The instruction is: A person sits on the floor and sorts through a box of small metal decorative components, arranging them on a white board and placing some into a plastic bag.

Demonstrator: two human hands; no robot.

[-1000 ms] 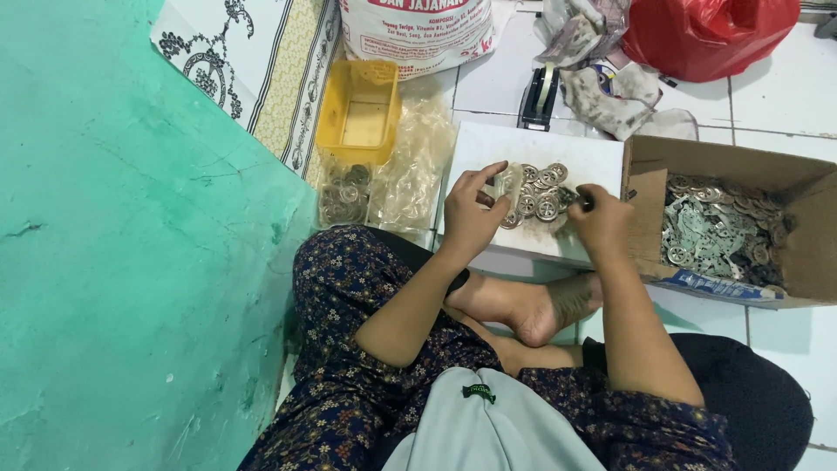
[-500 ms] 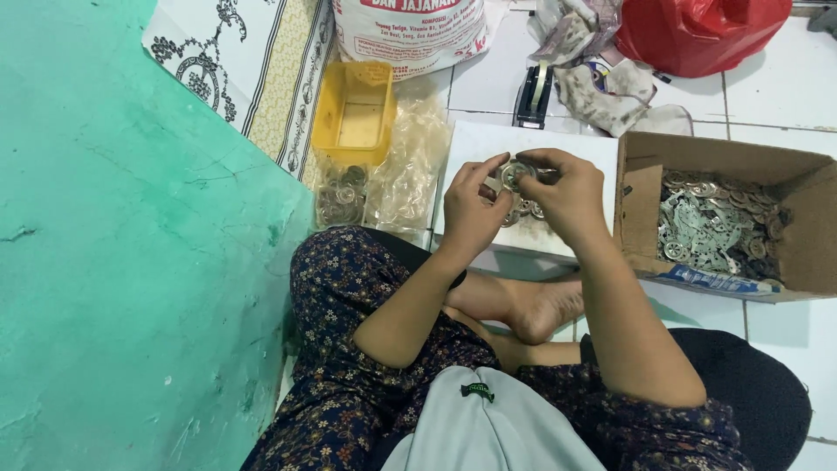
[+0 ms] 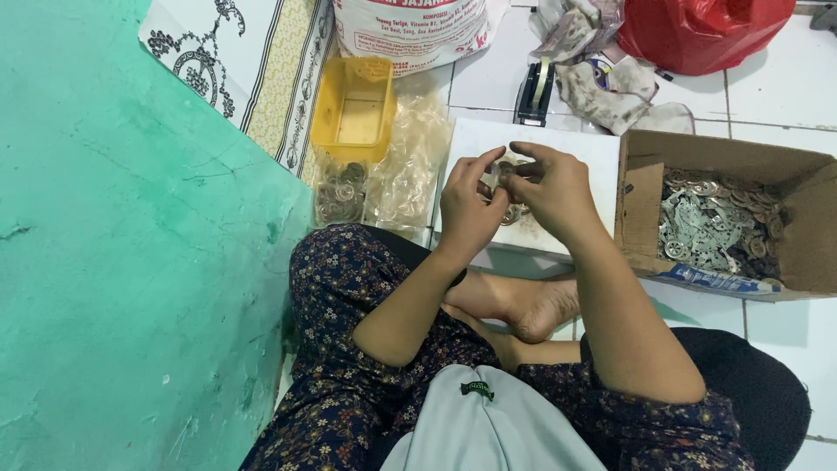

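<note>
A small silvery metal ornament piece (image 3: pixel 493 174) was pinched between the two hands above the middle of a flat white board (image 3: pixel 575 148) that lay on the tiled floor (image 3: pixel 767 96). The left hand (image 3: pixel 466 205) was curled, its thumb and forefinger closed on the piece; the fingers (image 3: pixel 532 155) of the right hand (image 3: pixel 554 192) were closed on it from the other side. A few more loose metal pieces (image 3: pixel 514 214) could be made out on the board beneath the hands, largely hidden by them.

The likeliest slip was judged to be the small piece escaping the pinch, since only the fingertips held it; it could bounce off the board's near edge into the lap or onto the tiles. A sweep of the right forearm could also catch the raised flap of the open brown cardboard box (image 3: pixel 811 227), which stood just beside the board's right edge, filled with silvery metal cut-outs (image 3: pixel 711 222).

Open room was narrow. On the left, clear plastic bags of metal rings (image 3: pixel 344 192) and a yellow plastic tub (image 3: pixel 353 109) lay just beside the board, with a green painted wall (image 3: pixel 131 262) beyond. At the far edge a black tape dispenser (image 3: pixel 534 92), crumpled grey rags (image 3: pixel 610 83), a white printed sack (image 3: pixel 410 30) and a red plastic bag (image 3: pixel 697 30) stood near. The near edge was met by crossed legs and a bare foot (image 3: pixel 532 305).
</note>
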